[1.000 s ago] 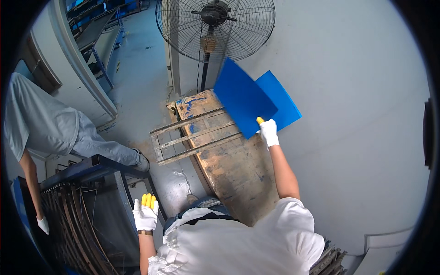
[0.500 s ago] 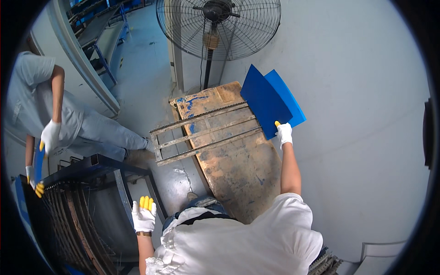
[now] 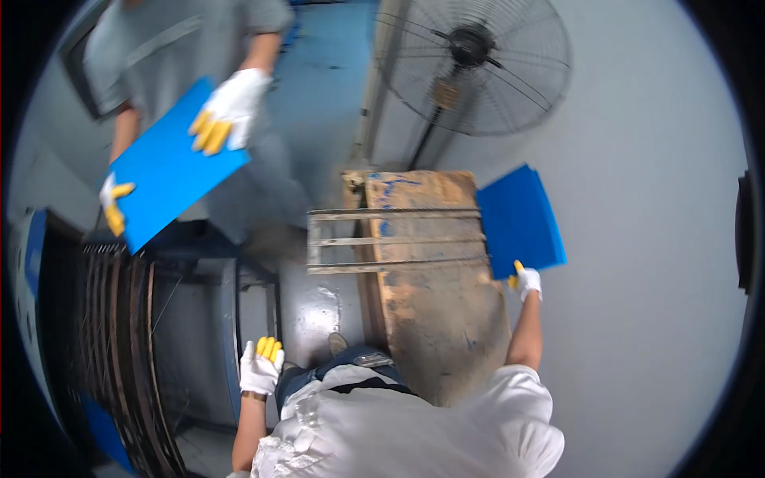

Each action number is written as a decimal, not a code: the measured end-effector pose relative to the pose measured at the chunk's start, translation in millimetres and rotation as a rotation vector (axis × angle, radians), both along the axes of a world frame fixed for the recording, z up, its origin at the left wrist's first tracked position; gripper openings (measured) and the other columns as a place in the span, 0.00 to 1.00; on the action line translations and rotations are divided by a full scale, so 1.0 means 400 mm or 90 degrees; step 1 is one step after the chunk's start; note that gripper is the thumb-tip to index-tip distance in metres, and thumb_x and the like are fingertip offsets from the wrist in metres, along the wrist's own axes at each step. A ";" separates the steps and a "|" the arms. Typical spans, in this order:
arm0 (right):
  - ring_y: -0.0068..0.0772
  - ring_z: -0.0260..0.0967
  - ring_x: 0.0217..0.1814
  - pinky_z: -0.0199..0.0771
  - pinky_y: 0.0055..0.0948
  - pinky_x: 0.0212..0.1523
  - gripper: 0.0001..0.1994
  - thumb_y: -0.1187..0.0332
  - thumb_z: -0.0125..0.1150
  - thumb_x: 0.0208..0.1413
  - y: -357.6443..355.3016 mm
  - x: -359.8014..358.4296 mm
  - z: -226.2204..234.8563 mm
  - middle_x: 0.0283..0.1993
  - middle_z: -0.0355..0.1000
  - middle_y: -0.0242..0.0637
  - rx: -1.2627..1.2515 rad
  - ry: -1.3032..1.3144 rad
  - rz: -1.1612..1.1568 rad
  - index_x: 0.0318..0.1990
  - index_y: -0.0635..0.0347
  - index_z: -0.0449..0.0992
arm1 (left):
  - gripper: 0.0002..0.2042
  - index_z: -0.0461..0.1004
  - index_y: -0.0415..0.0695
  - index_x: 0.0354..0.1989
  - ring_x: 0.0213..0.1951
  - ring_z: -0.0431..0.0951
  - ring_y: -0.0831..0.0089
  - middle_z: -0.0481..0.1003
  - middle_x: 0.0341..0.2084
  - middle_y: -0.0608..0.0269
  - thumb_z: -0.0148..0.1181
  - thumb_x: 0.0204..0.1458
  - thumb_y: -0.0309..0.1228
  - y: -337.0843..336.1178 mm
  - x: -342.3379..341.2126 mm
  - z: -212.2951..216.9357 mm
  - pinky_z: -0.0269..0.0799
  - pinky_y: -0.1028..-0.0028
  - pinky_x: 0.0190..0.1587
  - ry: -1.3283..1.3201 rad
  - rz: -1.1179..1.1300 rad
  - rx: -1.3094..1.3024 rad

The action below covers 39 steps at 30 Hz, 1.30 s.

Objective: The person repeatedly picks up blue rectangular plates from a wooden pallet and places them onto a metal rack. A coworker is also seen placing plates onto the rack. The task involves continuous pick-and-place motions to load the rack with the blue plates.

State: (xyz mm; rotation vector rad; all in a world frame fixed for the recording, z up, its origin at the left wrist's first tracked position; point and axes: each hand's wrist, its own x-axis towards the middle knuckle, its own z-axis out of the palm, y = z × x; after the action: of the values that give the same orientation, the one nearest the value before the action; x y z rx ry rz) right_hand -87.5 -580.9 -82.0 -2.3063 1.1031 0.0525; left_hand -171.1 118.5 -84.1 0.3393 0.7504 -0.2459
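My right hand (image 3: 526,284), in a white glove with yellow fingertips, grips the lower edge of some blue sheets (image 3: 518,221). These thin, flat sheets overlap almost fully and stand tilted at the right end of a metal rack frame (image 3: 402,213) with notched bars. The frame lies across a worn wooden table (image 3: 430,311), its left end jutting past the table edge. My left hand (image 3: 261,366), gloved alike, is held low beside my body with its fingers stretched out and nothing in it.
At the upper left a co-worker in grey holds another blue sheet (image 3: 171,171) in two gloved hands. Below them stands a dark metal rack (image 3: 119,319) with curved-looking bars. A large pedestal fan (image 3: 470,48) stands behind the table, and a pale wall (image 3: 645,239) rises on the right.
My view has swung left. The blue sheets in my right hand have come together from a fanned position. The co-worker has raised their sheet and turned toward the table. My left hand stays open.
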 end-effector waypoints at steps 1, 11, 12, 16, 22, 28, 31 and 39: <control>0.39 0.68 0.20 0.67 0.36 0.22 0.26 0.48 0.46 0.51 -0.008 -0.005 -0.005 0.18 0.69 0.44 -0.044 0.089 0.035 0.20 0.68 0.71 | 0.18 0.67 0.43 0.38 0.43 0.68 0.61 0.68 0.40 0.58 0.55 0.45 0.43 0.009 -0.012 -0.009 0.67 0.62 0.44 -0.005 0.009 -0.006; 0.44 0.70 0.32 0.73 0.36 0.34 0.09 0.74 0.50 0.47 0.532 0.006 0.015 0.33 0.69 0.46 0.733 0.180 0.355 0.37 0.67 0.67 | 0.17 0.64 0.42 0.42 0.45 0.66 0.59 0.67 0.43 0.56 0.48 0.49 0.41 0.126 -0.188 -0.044 0.64 0.60 0.45 0.027 0.163 -0.033; 0.43 0.70 0.35 0.73 0.36 0.36 0.12 0.73 0.52 0.48 0.663 -0.002 0.021 0.34 0.70 0.46 0.866 0.226 0.207 0.39 0.72 0.67 | 0.15 0.66 0.42 0.38 0.42 0.68 0.58 0.68 0.39 0.56 0.51 0.48 0.40 0.181 -0.205 -0.012 0.66 0.60 0.44 0.040 0.165 -0.057; 0.45 0.70 0.38 0.72 0.39 0.40 0.16 0.65 0.49 0.53 1.140 -0.038 0.014 0.38 0.69 0.51 0.936 0.336 0.422 0.40 0.75 0.67 | 0.14 0.65 0.41 0.39 0.44 0.68 0.58 0.68 0.41 0.54 0.50 0.49 0.37 0.296 -0.328 -0.043 0.64 0.59 0.46 -0.010 0.187 -0.143; 0.33 0.64 0.48 0.65 0.27 0.49 0.22 0.58 0.42 0.56 1.830 -0.208 0.081 0.49 0.64 0.44 0.900 0.528 0.916 0.48 0.72 0.64 | 0.17 0.59 0.41 0.46 0.48 0.64 0.59 0.64 0.46 0.53 0.48 0.51 0.37 0.426 -0.546 -0.022 0.62 0.60 0.49 -0.033 0.329 -0.118; 0.29 0.61 0.51 0.62 0.27 0.50 0.22 0.59 0.43 0.56 2.272 -0.440 0.166 0.52 0.61 0.38 0.972 0.703 1.056 0.54 0.63 0.58 | 0.17 0.61 0.41 0.46 0.48 0.64 0.58 0.65 0.44 0.54 0.42 0.53 0.39 0.519 -0.720 -0.070 0.59 0.59 0.49 -0.052 0.491 -0.148; 0.31 0.58 0.54 0.61 0.32 0.52 0.24 0.60 0.45 0.55 2.437 -0.563 0.127 0.54 0.58 0.38 1.109 0.718 1.063 0.57 0.59 0.54 | 0.17 0.62 0.41 0.45 0.48 0.64 0.59 0.65 0.44 0.56 0.40 0.53 0.40 0.569 -0.799 -0.079 0.58 0.59 0.50 -0.081 0.537 -0.153; 0.31 0.67 0.40 0.63 0.39 0.51 0.13 0.59 0.49 0.53 2.730 -0.842 0.209 0.35 0.68 0.36 1.208 0.696 0.574 0.38 0.59 0.66 | 0.15 0.63 0.42 0.42 0.48 0.62 0.62 0.65 0.44 0.57 0.42 0.53 0.39 0.688 -0.905 -0.115 0.58 0.60 0.50 -0.157 0.640 -0.143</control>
State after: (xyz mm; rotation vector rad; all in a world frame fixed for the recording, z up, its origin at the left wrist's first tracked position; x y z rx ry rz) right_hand -424.4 511.3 1.7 -0.5861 -0.0948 1.8456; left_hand -532.9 393.6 -130.2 -0.2392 0.5650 0.6482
